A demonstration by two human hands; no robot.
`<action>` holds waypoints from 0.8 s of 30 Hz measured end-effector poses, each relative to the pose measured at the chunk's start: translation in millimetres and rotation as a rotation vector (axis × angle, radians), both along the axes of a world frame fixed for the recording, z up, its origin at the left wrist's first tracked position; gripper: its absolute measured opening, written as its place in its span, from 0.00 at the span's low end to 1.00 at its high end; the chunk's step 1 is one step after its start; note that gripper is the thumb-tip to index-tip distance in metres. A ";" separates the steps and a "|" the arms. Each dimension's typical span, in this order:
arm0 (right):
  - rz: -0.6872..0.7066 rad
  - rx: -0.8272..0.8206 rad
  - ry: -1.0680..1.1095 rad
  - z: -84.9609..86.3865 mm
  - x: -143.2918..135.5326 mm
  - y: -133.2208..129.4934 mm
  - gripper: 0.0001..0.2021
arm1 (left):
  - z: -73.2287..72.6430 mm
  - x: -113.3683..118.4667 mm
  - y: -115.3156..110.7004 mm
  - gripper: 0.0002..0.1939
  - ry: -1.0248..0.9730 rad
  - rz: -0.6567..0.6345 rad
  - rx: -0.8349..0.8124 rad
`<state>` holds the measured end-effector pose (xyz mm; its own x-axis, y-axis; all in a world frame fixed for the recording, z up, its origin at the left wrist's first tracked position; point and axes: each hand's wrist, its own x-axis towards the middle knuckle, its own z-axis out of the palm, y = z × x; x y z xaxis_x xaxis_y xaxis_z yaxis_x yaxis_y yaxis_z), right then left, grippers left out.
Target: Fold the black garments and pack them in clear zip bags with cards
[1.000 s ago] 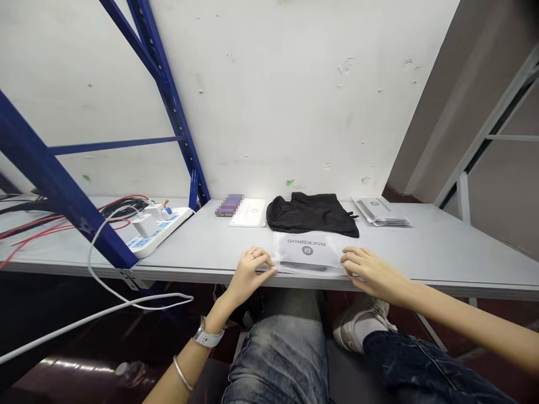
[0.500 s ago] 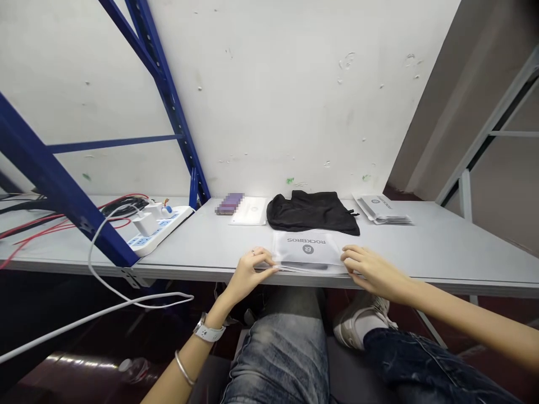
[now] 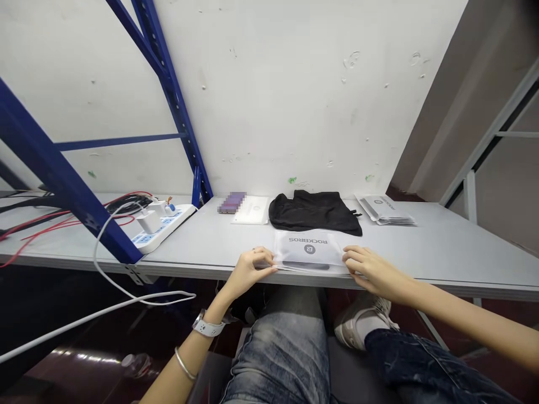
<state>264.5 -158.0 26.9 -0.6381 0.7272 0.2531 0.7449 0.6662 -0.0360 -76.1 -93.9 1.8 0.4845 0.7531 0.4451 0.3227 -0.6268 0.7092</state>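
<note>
A frosted plastic bag (image 3: pixel 311 238) printed ROCKBROS lies flat at the front edge of the table, its lettering upside down from where I sit. At its near left corner, my left hand (image 3: pixel 249 272) pinches the edge between thumb and fingers. The near right corner is gripped by my right hand (image 3: pixel 374 272), fingers on top and thumb at the edge. Along the bag's near side a dark strip shows through the plastic. Just behind it lies a crumpled black cloth item (image 3: pixel 314 210) with a drawcord end at its right.
Several more printed bags (image 3: pixel 385 209) are stacked at the back right. A white flat packet (image 3: pixel 251 210) and a blurred purple item (image 3: pixel 231 202) lie at the back left. A power strip (image 3: pixel 164 230) with plugs and cables sits beside the blue rack post (image 3: pixel 67 174).
The whole view has shifted slightly. Both hands keep their hold on the bag's near corners, and the bag stays in place.
</note>
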 end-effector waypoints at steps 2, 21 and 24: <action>0.003 0.010 0.006 -0.4 -0.4 -0.6 0.08 | 0.4 1.2 -0.2 0.07 0.012 0.014 0.047; -0.043 -0.006 0.086 15.8 -32.2 -13.0 0.08 | 8.3 33.1 -33.4 0.07 -0.125 -0.056 0.082; 0.066 -0.010 0.189 24.6 -63.3 -25.0 0.11 | 11.2 46.2 -51.3 0.08 -0.232 -0.081 0.001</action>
